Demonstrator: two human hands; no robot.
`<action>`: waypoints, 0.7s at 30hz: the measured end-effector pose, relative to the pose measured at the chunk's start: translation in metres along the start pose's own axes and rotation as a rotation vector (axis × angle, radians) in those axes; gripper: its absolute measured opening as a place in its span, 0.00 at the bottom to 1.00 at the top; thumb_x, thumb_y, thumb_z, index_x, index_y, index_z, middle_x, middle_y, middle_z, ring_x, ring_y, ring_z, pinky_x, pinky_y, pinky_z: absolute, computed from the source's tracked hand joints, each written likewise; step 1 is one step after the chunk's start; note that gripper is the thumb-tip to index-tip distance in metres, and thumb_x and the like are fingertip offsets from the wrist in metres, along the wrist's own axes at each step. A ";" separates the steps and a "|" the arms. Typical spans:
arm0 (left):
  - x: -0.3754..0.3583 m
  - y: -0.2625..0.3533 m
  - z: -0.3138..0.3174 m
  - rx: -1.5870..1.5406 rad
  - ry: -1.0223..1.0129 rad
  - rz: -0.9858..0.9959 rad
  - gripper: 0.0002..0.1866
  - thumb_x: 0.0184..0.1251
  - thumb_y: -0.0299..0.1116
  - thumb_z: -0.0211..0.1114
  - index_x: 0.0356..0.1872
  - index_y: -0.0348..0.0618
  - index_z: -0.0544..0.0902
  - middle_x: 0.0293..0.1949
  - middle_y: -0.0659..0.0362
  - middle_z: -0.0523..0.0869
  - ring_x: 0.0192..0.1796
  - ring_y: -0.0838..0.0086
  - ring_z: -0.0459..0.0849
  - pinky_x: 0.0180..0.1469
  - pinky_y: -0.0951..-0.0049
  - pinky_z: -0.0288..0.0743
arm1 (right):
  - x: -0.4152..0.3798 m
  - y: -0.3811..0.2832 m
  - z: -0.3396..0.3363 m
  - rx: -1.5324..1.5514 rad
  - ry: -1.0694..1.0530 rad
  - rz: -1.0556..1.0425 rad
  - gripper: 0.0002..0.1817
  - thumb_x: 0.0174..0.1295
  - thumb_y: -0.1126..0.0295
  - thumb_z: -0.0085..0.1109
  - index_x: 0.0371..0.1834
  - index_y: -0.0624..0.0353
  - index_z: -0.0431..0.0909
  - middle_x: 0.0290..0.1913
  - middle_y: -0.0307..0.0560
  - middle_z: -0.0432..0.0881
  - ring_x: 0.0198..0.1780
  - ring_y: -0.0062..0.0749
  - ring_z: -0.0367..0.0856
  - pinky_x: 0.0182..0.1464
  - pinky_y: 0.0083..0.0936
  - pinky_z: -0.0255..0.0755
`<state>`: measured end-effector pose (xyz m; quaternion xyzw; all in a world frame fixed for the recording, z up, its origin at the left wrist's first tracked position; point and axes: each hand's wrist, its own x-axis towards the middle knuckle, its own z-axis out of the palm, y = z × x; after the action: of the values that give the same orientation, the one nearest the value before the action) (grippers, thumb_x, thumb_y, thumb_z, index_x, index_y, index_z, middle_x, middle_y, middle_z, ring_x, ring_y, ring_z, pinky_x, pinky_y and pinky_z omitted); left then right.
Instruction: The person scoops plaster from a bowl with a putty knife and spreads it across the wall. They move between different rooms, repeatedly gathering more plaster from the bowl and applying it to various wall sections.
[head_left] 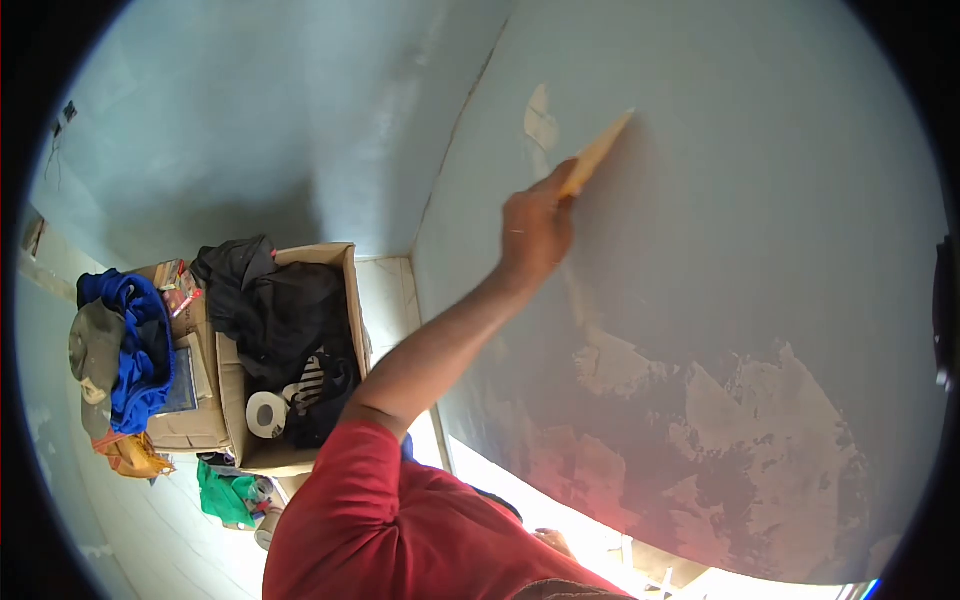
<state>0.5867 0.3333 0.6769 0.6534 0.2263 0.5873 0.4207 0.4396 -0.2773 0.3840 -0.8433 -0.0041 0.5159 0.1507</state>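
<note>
My left hand (537, 235) is closed around a flat yellowish putty scraper (598, 155), its edge held against the grey-blue wall (760, 230). The arm reaches up and across from a red sleeve. A pale filler patch (540, 118) lies on the wall just beyond the hand. Larger rough patches of filler (770, 430) spread over the lower part of the wall. Below, past the red shirt, a small part of my right hand (555, 543) shows against bright light. Its fingers are mostly hidden, and I cannot make out what it holds, if anything.
A cardboard box (351, 300) on the left contains dark clothes (275, 305) and a white roll (266, 414). Beside it are blue cloth (140, 350), a grey-brown cap (95, 345) and a book (182, 380). Green cloth (225, 492) lies lower down. Another wall (260, 120) meets this one at a corner.
</note>
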 end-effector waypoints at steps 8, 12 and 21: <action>0.120 -0.153 0.007 0.289 -0.006 -0.102 0.12 0.64 0.33 0.59 0.46 0.41 0.82 0.35 0.43 0.85 0.39 0.49 0.83 0.42 0.56 0.75 | 0.002 -0.015 -0.026 0.310 0.291 0.082 0.27 0.62 0.66 0.56 0.64 0.62 0.68 0.52 0.51 0.80 0.46 0.33 0.79 0.49 0.36 0.73; 0.109 -0.149 0.012 0.164 -0.192 -0.160 0.13 0.65 0.34 0.58 0.46 0.41 0.82 0.35 0.45 0.85 0.40 0.50 0.84 0.43 0.57 0.75 | -0.012 0.014 -0.007 0.350 0.287 0.174 0.26 0.61 0.67 0.57 0.63 0.62 0.69 0.50 0.50 0.80 0.45 0.33 0.80 0.49 0.34 0.74; 0.031 -0.067 -0.008 0.082 -0.169 -0.070 0.12 0.67 0.35 0.58 0.44 0.40 0.82 0.29 0.46 0.84 0.34 0.54 0.84 0.37 0.60 0.74 | -0.024 0.045 0.006 0.323 0.205 0.260 0.26 0.59 0.68 0.60 0.61 0.63 0.71 0.50 0.54 0.81 0.42 0.32 0.81 0.44 0.29 0.75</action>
<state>0.5987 0.3962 0.6400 0.7090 0.2364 0.5053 0.4313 0.4161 -0.3224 0.3905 -0.8496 0.2024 0.4367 0.2157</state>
